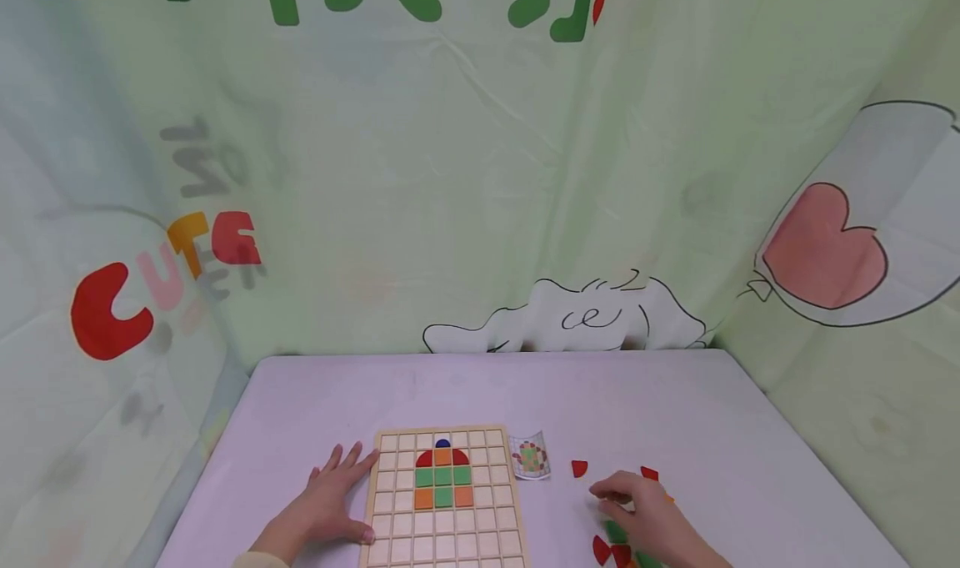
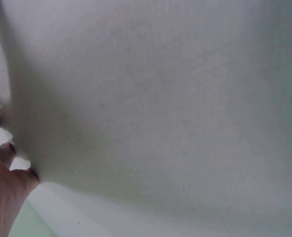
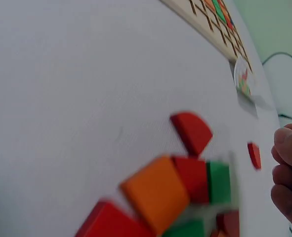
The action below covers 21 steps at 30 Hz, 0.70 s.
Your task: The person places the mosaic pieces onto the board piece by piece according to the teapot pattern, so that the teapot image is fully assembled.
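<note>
My left hand (image 1: 330,501) lies with spread fingers along the left edge of a wooden grid board (image 1: 382,501), touching its rim. Coloured pieces sit in the board's upper cells: a blue one (image 1: 442,444), red curved ones (image 1: 424,459) beside an orange square (image 1: 443,456), then green squares (image 1: 443,475) and more orange ones. Above loose blocks to the right hovers my right hand (image 1: 648,514), fingers bent and thumb close to them; whether a piece is between the fingertips is hidden. The right wrist view shows its thumb and fingers (image 3: 289,173) at the edge.
A small pattern card (image 1: 530,456) lies against the board's right side. Loose blocks include a red quarter-round (image 1: 579,469), an orange block (image 3: 158,192) and a green one (image 3: 219,182). Pale cloth (image 2: 160,108) fills most of the left wrist view. Printed curtains (image 1: 360,176) surround the table (image 1: 322,393).
</note>
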Each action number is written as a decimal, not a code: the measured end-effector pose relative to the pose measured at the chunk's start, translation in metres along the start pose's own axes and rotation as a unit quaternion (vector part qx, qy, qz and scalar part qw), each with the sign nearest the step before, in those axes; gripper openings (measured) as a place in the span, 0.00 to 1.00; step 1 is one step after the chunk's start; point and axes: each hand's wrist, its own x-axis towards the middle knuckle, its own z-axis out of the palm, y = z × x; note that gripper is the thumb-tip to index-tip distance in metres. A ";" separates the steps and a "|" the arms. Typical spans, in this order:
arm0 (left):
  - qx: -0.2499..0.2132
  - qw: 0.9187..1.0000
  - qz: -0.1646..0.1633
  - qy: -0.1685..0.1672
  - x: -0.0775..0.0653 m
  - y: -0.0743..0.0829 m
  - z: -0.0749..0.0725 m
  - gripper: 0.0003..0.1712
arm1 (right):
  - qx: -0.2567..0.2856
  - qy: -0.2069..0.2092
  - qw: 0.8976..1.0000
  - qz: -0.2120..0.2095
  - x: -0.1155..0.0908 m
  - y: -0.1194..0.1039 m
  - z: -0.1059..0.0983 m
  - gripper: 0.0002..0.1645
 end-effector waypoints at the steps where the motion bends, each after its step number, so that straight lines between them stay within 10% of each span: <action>1: 0.000 1.000 0.001 0.000 0.000 -0.001 0.000 0.69 | 0.003 -0.003 1.000 0.009 -0.002 0.005 -0.003 0.12; 10: -0.007 1.000 0.003 -0.008 0.001 -0.003 0.001 0.71 | 0.024 -0.049 0.998 0.037 -0.009 0.045 -0.012 0.17; 21: -0.014 1.000 0.004 0.000 0.000 -0.002 0.000 0.70 | -0.045 -0.057 0.996 -0.059 -0.011 0.061 -0.012 0.20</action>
